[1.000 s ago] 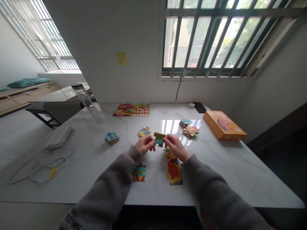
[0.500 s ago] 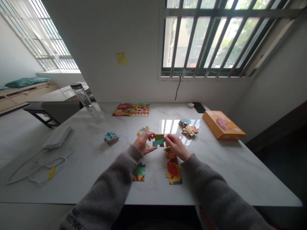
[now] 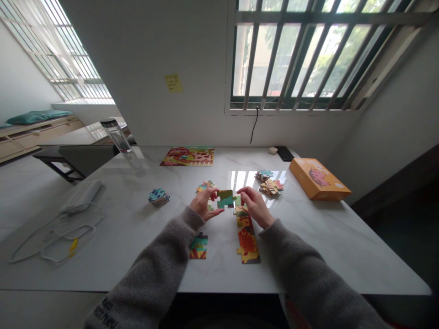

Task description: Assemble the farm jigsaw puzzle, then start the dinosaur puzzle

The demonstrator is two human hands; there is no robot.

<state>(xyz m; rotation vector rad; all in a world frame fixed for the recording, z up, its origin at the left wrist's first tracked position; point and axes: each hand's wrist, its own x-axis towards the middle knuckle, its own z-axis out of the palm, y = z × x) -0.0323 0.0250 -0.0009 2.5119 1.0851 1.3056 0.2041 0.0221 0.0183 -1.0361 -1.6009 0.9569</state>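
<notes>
My left hand (image 3: 206, 204) is closed on a green and teal jigsaw puzzle piece (image 3: 225, 199), pinching its left side between thumb and fingers above the table. Just to the right of that piece is my right hand (image 3: 254, 205), its thumb and forefinger slightly apart and off the piece. Beneath it runs a joined strip of puzzle pieces (image 3: 247, 240) in red, orange and yellow, its upper end partly covered by the hand. Below my left hand lies a small joined section of puzzle (image 3: 199, 246), partly hidden by the sleeve.
Piles of puzzle pieces sit on the white table: a blue pile (image 3: 158, 197), one behind my left hand (image 3: 205, 185), and two at right (image 3: 271, 187). A picture sheet (image 3: 188, 156), orange box (image 3: 318, 179), phone (image 3: 284, 154), glass bottle (image 3: 117, 137) and white cable (image 3: 51, 244) surround them.
My right fingers have let go of the piece's right edge and drawn slightly right, uncovering its tab. My left hand still holds the piece, raised very slightly.
</notes>
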